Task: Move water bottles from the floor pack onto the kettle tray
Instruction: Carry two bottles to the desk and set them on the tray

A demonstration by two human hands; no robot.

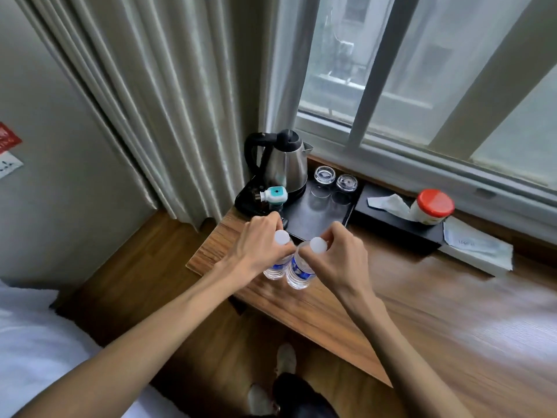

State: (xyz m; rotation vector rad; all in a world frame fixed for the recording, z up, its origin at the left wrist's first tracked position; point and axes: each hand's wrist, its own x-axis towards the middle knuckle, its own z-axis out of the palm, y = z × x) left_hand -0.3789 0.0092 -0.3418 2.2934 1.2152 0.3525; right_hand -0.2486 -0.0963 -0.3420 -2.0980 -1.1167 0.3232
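Note:
Two clear water bottles with blue labels and white caps hang side by side above the wooden desk, just in front of the black kettle tray (319, 220). My left hand (259, 245) grips the left bottle (275, 268) by its neck. My right hand (337, 254) grips the right bottle (300, 271) the same way. A steel kettle (286, 164) with a black handle stands at the tray's back left, and two upturned glasses (334, 181) stand at its back right. The floor pack is out of view.
A white and teal plug-in device (272, 196) lies on the tray's left part. Right of the tray lie a black tissue holder (398, 220), a red-lidded jar (432, 206) and a paper packet (479, 248). Curtains hang behind; a white bed (33, 336) lies at the left.

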